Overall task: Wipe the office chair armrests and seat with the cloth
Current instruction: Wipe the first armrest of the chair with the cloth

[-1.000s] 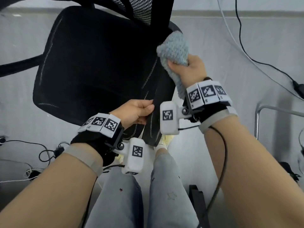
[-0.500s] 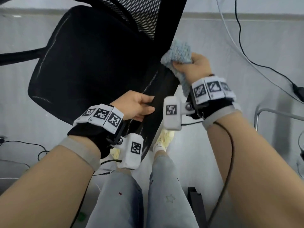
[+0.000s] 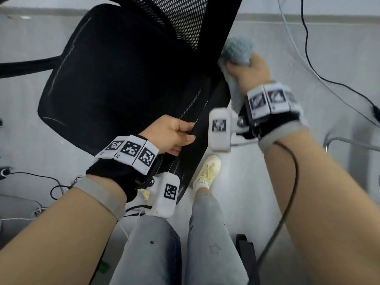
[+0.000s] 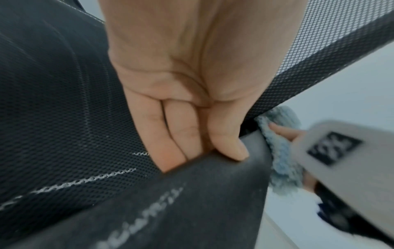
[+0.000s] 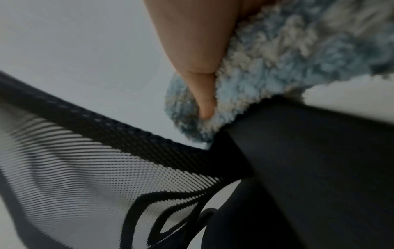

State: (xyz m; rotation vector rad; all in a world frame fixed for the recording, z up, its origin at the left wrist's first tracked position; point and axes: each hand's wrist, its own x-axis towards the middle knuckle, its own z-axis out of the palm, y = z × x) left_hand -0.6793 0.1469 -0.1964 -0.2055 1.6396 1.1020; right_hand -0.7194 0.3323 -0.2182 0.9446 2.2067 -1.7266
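Cloth (image 3: pixel 238 51) on armrest (image 3: pixel 205 128) right of seat (image 3: pixel 115 79), behind left hand (image 3: pixel 170 134).

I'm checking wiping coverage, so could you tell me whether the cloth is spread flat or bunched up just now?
Bunched up. The cloth sits as a fluffy wad gripped in the right hand, pressed against the black armrest, with one end trailing below the hand.

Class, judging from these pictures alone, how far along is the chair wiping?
Done: nothing provably.
In hand: the right hand presses the cloth on the near armrest's far end; the left hand grips that armrest.
Left: seat and far armrest, untouched now.
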